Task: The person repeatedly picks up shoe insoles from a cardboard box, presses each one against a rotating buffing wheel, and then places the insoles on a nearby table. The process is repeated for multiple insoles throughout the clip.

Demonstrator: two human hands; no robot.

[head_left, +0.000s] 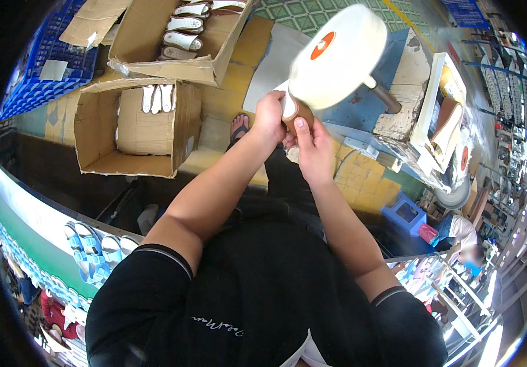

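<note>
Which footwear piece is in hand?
The brown-and-white piece, held by the left hand and right hand beside the white wheel; those in the cardboard boxes are unheld.

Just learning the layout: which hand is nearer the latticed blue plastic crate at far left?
The left hand, right of the crate. The right hand is farther right; both hold a curved brown piece.

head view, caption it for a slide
Two hands hold a brown-and-white item at a large white wheel, open cardboard boxes to the left.
</note>
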